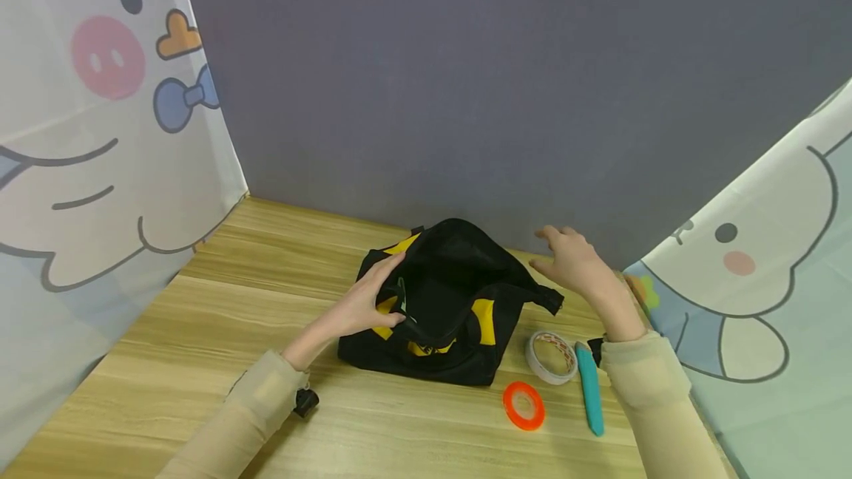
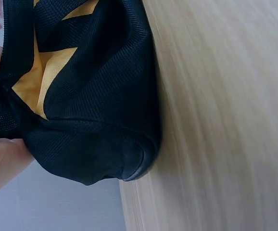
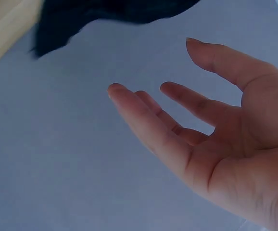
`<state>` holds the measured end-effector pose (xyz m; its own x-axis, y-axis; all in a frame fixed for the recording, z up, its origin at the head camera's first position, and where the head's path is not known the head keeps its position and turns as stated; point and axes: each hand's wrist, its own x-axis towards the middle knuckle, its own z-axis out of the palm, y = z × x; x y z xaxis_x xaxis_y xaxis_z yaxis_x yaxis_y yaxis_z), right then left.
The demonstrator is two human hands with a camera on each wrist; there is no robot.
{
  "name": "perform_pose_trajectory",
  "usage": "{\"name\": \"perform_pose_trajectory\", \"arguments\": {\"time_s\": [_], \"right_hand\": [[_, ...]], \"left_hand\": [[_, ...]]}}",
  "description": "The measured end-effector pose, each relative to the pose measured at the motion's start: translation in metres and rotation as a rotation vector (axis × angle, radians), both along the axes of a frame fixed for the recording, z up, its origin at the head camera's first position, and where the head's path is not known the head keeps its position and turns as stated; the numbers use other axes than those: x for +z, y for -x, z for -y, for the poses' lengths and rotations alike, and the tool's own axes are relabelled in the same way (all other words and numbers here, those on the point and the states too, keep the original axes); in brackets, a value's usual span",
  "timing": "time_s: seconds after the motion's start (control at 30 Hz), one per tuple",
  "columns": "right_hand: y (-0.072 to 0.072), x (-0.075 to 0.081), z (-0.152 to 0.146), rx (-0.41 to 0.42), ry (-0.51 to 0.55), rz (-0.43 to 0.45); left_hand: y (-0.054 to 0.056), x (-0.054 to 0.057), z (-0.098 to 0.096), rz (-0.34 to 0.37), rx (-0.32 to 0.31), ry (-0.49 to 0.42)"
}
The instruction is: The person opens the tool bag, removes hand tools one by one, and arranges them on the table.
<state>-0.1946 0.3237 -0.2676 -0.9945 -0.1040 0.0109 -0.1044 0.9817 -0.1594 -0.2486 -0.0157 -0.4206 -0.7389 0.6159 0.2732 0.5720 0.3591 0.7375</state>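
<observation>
And here sits the black and yellow bag (image 1: 459, 357), toward the back edge of the wooden desk (image 1: 200, 331), its dark mouth gaping upward! The left hand (image 1: 362, 304) is right on it, at the left end of the mouth: thumb on the near side, fingers on the far side, the fabric of the rim gripped between them. The left wrist view backs that up, with the bag's end tucked into that hold.

Over to the right hand (image 1: 575, 261), up toward the desk's back right corner, and it's holding nothing! Fingers loosely bent, thumb wide of them, well clear of the cloth. A black flap end (image 1: 551, 300) of the bag pokes out just beside it, on the near side.

Down along the right side of the desk, there's a white tape roll (image 1: 551, 377) lying near the bag, an orange tape ring (image 1: 511, 406) closer to the front edge, and a slim teal tool (image 1: 589, 390) stretched out beside the white roll. Behind it all, a grey backdrop (image 1: 433, 80) rises from the back edge.
</observation>
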Motion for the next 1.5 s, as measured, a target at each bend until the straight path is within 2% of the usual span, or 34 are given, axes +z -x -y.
{"name": "perform_pose_trajectory", "arguments": {"time_s": [0.17,0.5,0.77,0.97,1.5], "right_hand": [[0.007,-0.001,0.027,0.045,-0.011,-0.007],[0.016,-0.014,0.088,0.141,-0.029,0.028],[0.028,-0.041,0.124,0.162,-0.058,0.097],[0.036,-0.063,0.142,0.143,-0.048,0.171],[0.061,-0.108,0.167,0.102,-0.023,0.295]], "left_hand": [[0.001,-0.001,0.0,0.001,-0.004,-0.002],[0.0,0.0,0.0,0.014,-0.013,-0.016],[-0.001,0.0,0.0,0.04,-0.02,-0.007],[-0.002,-0.002,0.0,0.029,-0.022,-0.008],[-0.001,-0.001,0.003,0.003,-0.017,-0.017]]}}
